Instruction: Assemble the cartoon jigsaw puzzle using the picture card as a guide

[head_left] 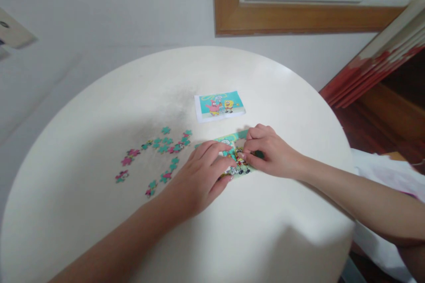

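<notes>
on the round, smooth white bench, the partly joined, colourful cartoon jigsaw lies flat under both hands. the left hand is spread wide over its left part; the right hand is drawn narrow at the other end, though i cannot tell whether it pinches a piece. to the left are scattered teal-and-pink, flower-shaped loose pieces. they look thin, light and fairly stiff, probably best taken by their rounded lobes. beyond lies a flat, white-bordered picture sheet, seemingly paper.
</notes>
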Demonstrator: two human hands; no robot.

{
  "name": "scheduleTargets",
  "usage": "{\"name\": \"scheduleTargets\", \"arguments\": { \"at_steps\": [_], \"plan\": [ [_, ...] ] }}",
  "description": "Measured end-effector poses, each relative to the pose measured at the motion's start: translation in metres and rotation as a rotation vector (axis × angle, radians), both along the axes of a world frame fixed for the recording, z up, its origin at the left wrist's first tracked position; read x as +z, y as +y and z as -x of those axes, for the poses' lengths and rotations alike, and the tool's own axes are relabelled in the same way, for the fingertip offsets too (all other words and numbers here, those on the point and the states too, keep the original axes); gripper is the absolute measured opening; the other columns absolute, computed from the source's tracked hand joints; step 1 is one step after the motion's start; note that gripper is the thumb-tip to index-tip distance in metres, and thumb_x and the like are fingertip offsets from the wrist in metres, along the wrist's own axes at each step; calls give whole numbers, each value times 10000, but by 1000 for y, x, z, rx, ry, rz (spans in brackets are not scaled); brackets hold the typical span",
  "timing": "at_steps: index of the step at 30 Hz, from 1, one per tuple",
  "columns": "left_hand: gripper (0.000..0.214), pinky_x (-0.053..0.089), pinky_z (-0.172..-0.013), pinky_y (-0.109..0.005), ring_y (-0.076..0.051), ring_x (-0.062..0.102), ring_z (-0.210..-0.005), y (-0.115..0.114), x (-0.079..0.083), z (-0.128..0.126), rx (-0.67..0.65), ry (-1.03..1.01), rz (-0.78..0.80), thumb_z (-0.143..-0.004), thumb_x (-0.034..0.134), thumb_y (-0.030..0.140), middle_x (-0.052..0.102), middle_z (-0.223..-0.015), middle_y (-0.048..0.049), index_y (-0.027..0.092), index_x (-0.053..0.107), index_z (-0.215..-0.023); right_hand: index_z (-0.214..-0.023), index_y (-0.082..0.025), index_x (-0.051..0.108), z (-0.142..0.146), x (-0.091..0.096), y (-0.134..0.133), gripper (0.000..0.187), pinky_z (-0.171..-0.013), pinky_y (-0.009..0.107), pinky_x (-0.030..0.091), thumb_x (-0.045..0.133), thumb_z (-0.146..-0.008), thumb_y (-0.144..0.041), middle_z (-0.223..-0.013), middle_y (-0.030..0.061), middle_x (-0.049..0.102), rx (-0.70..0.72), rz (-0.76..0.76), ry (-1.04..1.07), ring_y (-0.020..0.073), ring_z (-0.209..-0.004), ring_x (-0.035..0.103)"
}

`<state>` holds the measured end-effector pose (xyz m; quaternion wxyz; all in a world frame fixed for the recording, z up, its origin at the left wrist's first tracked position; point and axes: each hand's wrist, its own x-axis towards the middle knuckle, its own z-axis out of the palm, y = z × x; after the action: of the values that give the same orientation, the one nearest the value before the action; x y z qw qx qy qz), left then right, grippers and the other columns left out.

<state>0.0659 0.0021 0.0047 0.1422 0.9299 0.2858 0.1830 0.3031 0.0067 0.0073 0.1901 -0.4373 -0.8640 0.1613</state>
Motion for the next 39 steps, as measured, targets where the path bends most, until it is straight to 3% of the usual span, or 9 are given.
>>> {"name": "scheduleTargets", "arguments": {
  "at_steps": [23,29,39],
  "plan": [
    [239,370,-1062,-467,-275,442,-1210,0,-2,-1,-14,-14,11,-900,549,179,520,-1252,-112,184,601,-1133,-651,-180,613,-2,6,0,237,-771,347,291,622,-843,-319,-816,37,534,-18,-10,-48,194,-844,456],
    [216,371,-1060,-470,-279,440,-1216,0,-2,-2,-2,-9,19,-897,554,181,517,-1258,-115,177,610,-1106,-787,-183,697,-11,11,4,196,-791,357,319,564,-885,-289,-834,55,551,-37,-25,-5,202,-845,469],
    [226,353,-1082,-465,-269,431,-1236,0,-2,-1,2,-11,29,-904,555,184,513,-1275,-111,183,616,-1122,-845,-203,748,-27,23,7,168,-805,364,334,583,-867,-223,-827,54,568,149,-2,13,193,-833,493]
  ]
}}
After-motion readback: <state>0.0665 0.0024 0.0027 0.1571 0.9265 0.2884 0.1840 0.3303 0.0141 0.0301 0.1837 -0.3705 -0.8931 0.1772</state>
